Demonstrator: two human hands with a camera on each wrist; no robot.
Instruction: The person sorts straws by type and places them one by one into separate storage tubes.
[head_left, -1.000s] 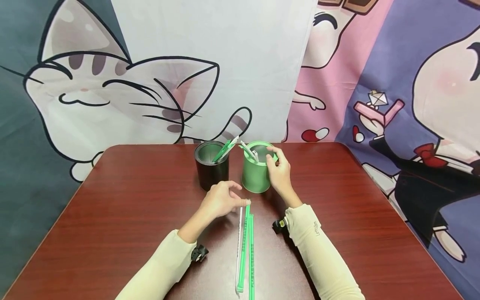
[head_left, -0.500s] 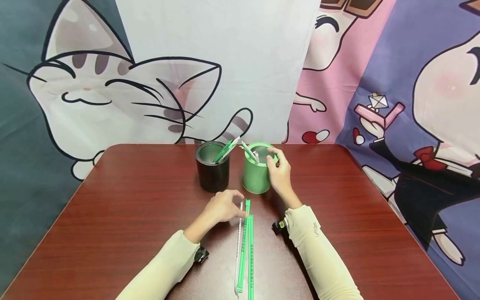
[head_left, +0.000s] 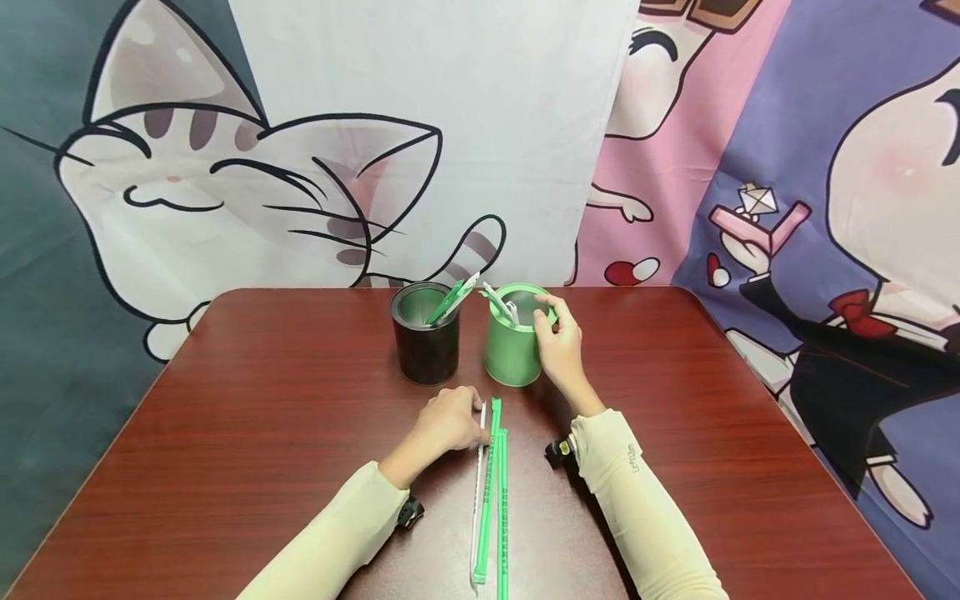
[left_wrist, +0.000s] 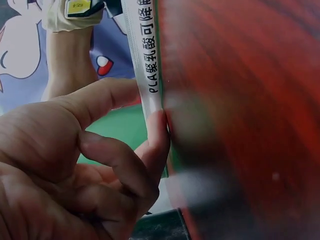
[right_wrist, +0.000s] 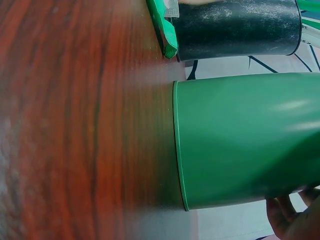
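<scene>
My left hand (head_left: 447,419) is at the far end of a white wrapped drinking straw (head_left: 477,492), with thumb and a finger pinching it. Printed characters show on the same white straw (left_wrist: 145,55) in the left wrist view. Just right of it lie two green wrapped straws, one long green straw (head_left: 487,500) and a second green straw (head_left: 503,517). My right hand (head_left: 559,346) holds the green cup (head_left: 512,354) at the right side of its rim. In the right wrist view its fingers (right_wrist: 280,215) touch the wall of the cup; the thumb is hidden there.
A black cup (head_left: 426,350) stands left of the green one, with green and white straws (head_left: 456,298) leaning in it. Several wrapped straws (head_left: 499,302) lean inside the green cup. A cartoon cloth (head_left: 480,150) hangs behind the reddish-brown table (head_left: 285,400).
My left hand has come down and slightly toward me, from the tip of the long green straw to the white one, its fingers closing. My right hand stays at the green cup.
</scene>
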